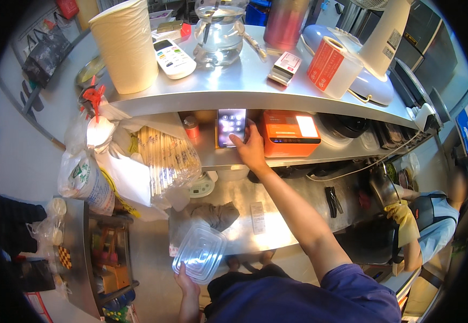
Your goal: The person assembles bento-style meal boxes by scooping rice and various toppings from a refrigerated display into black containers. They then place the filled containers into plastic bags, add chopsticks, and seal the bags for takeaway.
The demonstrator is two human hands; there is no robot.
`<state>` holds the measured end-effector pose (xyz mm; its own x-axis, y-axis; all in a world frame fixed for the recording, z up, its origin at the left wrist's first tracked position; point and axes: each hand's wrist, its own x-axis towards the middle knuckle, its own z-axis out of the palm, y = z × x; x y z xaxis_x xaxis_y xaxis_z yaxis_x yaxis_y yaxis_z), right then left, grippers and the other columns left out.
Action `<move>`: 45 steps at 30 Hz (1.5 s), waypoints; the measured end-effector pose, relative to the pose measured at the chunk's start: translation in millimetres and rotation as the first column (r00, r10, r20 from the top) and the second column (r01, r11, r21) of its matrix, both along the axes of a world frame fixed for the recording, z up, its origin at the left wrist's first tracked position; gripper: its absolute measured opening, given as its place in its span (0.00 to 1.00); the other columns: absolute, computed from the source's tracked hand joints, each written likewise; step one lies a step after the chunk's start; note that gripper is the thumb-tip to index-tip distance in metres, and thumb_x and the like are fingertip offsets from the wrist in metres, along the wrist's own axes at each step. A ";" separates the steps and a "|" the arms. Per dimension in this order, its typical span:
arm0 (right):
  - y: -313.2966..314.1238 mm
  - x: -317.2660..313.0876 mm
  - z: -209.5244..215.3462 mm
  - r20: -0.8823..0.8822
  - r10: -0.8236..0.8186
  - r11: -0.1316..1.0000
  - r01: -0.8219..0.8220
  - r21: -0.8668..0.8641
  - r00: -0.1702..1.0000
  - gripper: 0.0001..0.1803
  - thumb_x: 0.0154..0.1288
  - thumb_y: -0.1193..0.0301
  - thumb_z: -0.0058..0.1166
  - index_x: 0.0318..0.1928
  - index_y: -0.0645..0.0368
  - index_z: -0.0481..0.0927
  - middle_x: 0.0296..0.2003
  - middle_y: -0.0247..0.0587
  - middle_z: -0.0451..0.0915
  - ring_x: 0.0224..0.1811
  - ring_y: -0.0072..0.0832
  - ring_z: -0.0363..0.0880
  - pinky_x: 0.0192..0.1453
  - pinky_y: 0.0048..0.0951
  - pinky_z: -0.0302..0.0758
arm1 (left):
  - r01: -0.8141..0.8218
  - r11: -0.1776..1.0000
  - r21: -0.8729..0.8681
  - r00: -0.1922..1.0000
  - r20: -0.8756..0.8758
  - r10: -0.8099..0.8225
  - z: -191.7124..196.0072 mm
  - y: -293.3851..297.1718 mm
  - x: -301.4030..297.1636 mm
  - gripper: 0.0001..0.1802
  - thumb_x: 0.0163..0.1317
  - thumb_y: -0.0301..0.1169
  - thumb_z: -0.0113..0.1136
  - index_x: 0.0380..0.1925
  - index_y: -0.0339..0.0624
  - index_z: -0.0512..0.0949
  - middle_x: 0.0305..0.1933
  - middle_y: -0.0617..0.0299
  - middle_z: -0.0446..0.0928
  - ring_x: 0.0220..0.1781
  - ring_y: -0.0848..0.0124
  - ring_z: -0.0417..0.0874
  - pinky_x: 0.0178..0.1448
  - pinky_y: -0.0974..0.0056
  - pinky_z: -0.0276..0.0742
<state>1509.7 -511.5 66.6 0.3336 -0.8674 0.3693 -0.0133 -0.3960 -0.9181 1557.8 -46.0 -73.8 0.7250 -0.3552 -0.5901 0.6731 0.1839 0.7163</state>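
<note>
My right hand (250,148) reaches up to the shelf and grips a smartphone (232,128), its thumb over the lower edge of the lit screen. The screen shows a keypad of round buttons. Lower down, my left hand (189,284) pinches the near edge of a clear plastic food container (200,252). The container hangs tilted in front of the steel worktable; nothing shows inside it. Right beside the phone sits an orange printer-like box (291,134). To its left stands a small red-topped can (191,127).
Bagged chopsticks (164,161) hang at the shelf's left. Above are a paper cup stack (125,48), remote control (173,58), glass jug (219,37) and label roll (333,67). A cloth (212,215) and receipt (257,217) lie below. At right, a yellow-gloved person (430,218) handles a metal pot (383,185).
</note>
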 end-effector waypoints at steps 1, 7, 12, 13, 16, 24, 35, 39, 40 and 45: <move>-0.6 -0.8 -0.1 0.014 0.012 0.999 -0.012 0.030 1.000 0.36 0.63 0.76 0.68 0.68 0.68 0.66 0.52 0.46 0.83 0.53 0.26 0.81 0.59 0.27 0.75 | 0.001 1.000 -0.011 1.000 0.008 0.000 3.4 -2.6 -0.5 0.17 0.75 0.31 0.56 0.60 0.35 0.75 0.57 0.53 0.80 0.56 0.60 0.83 0.60 0.56 0.79; -9.6 -2.4 -14.5 -0.010 -0.007 1.000 0.006 -0.027 1.000 0.34 0.65 0.73 0.67 0.67 0.68 0.66 0.50 0.46 0.83 0.50 0.26 0.81 0.56 0.27 0.77 | 0.024 1.000 -0.013 1.000 0.002 -0.024 -11.4 -1.0 4.2 0.18 0.75 0.31 0.56 0.61 0.35 0.74 0.58 0.54 0.80 0.57 0.60 0.83 0.61 0.56 0.79; -6.7 0.1 -13.6 0.229 0.052 0.985 -0.088 0.149 0.972 0.31 0.69 0.68 0.63 0.66 0.70 0.68 0.36 0.39 0.80 0.39 0.20 0.78 0.45 0.24 0.77 | 0.029 0.999 -0.046 1.000 0.012 -0.029 -3.0 -3.7 2.5 0.18 0.76 0.31 0.55 0.62 0.35 0.74 0.58 0.53 0.80 0.58 0.60 0.82 0.61 0.56 0.79; -7.0 -0.8 -12.2 0.148 0.021 0.989 -0.042 0.139 0.989 0.29 0.71 0.68 0.62 0.65 0.70 0.68 0.34 0.38 0.79 0.37 0.20 0.77 0.43 0.24 0.76 | 0.027 0.999 -0.043 1.000 0.015 -0.026 2.3 -5.5 1.3 0.18 0.76 0.31 0.55 0.62 0.36 0.74 0.58 0.53 0.80 0.58 0.60 0.82 0.61 0.56 0.79; -7.9 -3.2 -10.2 -0.003 -0.060 0.994 0.060 0.091 0.998 0.26 0.74 0.66 0.57 0.64 0.71 0.70 0.29 0.34 0.75 0.33 0.19 0.73 0.38 0.25 0.72 | 0.032 0.999 -0.014 0.999 0.006 -0.032 1.4 -5.5 1.4 0.19 0.76 0.32 0.55 0.62 0.36 0.74 0.58 0.53 0.80 0.58 0.60 0.82 0.61 0.56 0.78; -1.4 -7.0 -1.0 -0.014 -0.082 0.996 0.083 0.036 0.997 0.24 0.72 0.69 0.55 0.62 0.70 0.70 0.28 0.34 0.72 0.30 0.23 0.69 0.36 0.29 0.70 | 0.026 1.000 -0.018 1.000 0.016 -0.025 5.4 -6.9 -0.4 0.19 0.76 0.32 0.55 0.62 0.36 0.74 0.58 0.53 0.80 0.57 0.60 0.83 0.60 0.56 0.79; 3.8 -12.1 6.0 -0.117 0.014 0.999 -0.020 -0.045 0.993 0.43 0.54 0.70 0.71 0.68 0.67 0.64 0.52 0.49 0.79 0.55 0.35 0.79 0.61 0.34 0.75 | 0.021 0.999 0.034 0.999 -0.029 -0.020 5.7 -9.5 -2.5 0.17 0.76 0.31 0.55 0.60 0.35 0.75 0.55 0.54 0.81 0.54 0.61 0.85 0.57 0.57 0.81; 6.7 -13.8 15.8 -0.205 0.064 0.994 -0.080 -0.070 0.977 0.47 0.51 0.70 0.74 0.69 0.65 0.63 0.58 0.55 0.79 0.64 0.44 0.78 0.68 0.41 0.73 | 0.039 0.999 0.025 0.999 -0.028 -0.039 1.5 -8.9 -1.0 0.17 0.76 0.31 0.55 0.60 0.35 0.75 0.55 0.54 0.81 0.53 0.61 0.85 0.57 0.57 0.81; 5.5 -14.6 15.0 -0.215 0.067 0.994 -0.084 -0.071 0.974 0.45 0.53 0.71 0.73 0.69 0.65 0.63 0.59 0.55 0.79 0.64 0.43 0.78 0.68 0.40 0.73 | 0.042 0.999 0.019 0.999 -0.027 -0.041 -0.3 -9.0 -0.7 0.17 0.76 0.31 0.55 0.60 0.35 0.75 0.55 0.54 0.81 0.53 0.61 0.85 0.57 0.57 0.81; 0.0 -13.2 6.1 -0.092 0.104 0.993 -0.098 0.072 0.990 0.34 0.67 0.69 0.61 0.70 0.66 0.65 0.61 0.53 0.78 0.62 0.40 0.78 0.67 0.36 0.71 | 0.037 0.999 0.022 0.999 -0.018 -0.037 1.9 -12.0 -0.4 0.17 0.76 0.31 0.55 0.60 0.35 0.75 0.55 0.54 0.81 0.54 0.61 0.85 0.57 0.57 0.81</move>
<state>1496.5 -511.5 72.6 0.4516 -0.8492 0.2738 -0.0652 -0.3375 -0.9391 1557.4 -58.0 -71.8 0.7009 -0.3681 -0.6110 0.6919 0.1426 0.7078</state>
